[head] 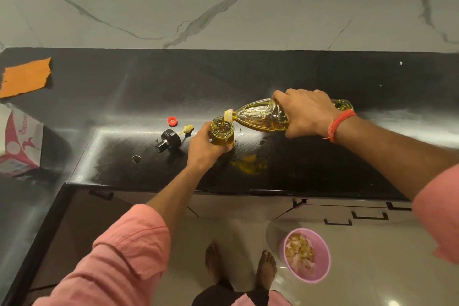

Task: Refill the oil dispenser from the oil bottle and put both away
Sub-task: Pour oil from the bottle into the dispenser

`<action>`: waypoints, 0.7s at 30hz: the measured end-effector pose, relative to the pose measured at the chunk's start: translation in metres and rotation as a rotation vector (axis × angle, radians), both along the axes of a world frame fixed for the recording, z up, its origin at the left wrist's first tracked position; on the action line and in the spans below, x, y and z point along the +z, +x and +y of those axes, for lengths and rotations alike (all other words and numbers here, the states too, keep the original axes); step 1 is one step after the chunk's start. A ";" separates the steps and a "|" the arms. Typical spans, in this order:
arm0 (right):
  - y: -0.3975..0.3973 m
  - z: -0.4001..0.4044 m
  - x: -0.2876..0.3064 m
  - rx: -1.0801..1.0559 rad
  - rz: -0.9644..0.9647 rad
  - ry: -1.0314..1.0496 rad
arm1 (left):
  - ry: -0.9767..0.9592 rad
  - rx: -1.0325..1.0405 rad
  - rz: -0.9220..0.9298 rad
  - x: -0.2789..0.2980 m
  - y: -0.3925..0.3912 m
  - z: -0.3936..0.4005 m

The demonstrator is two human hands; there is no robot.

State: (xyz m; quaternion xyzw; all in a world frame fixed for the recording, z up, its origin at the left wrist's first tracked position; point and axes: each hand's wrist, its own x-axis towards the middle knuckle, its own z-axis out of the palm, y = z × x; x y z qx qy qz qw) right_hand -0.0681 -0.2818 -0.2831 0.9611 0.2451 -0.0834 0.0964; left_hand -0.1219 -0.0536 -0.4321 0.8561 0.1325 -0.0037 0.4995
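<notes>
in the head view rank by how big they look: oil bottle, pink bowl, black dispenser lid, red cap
1. oil bottle
2. pink bowl, though it sits nearer the camera
3. black dispenser lid
4. red cap

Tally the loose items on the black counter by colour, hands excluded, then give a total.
Yellow: 3, the oil bottle, the oil dispenser and a small stopper.
Red: 1, the bottle cap.
Black: 1, the dispenser lid.
Orange: 1, a cloth.
White and pink: 1, a box.
Total: 7.

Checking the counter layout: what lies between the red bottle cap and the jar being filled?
In the head view, a small yellow stopper lies on the black counter between the red cap and the oil dispenser jar.
</notes>
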 end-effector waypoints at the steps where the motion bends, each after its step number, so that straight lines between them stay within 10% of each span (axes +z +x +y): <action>1: 0.000 0.000 0.000 0.002 -0.001 0.002 | 0.000 0.001 0.000 0.000 0.000 0.000; 21: 0.003 -0.002 -0.005 0.002 -0.005 0.022 | 0.011 0.004 0.002 -0.003 0.001 0.001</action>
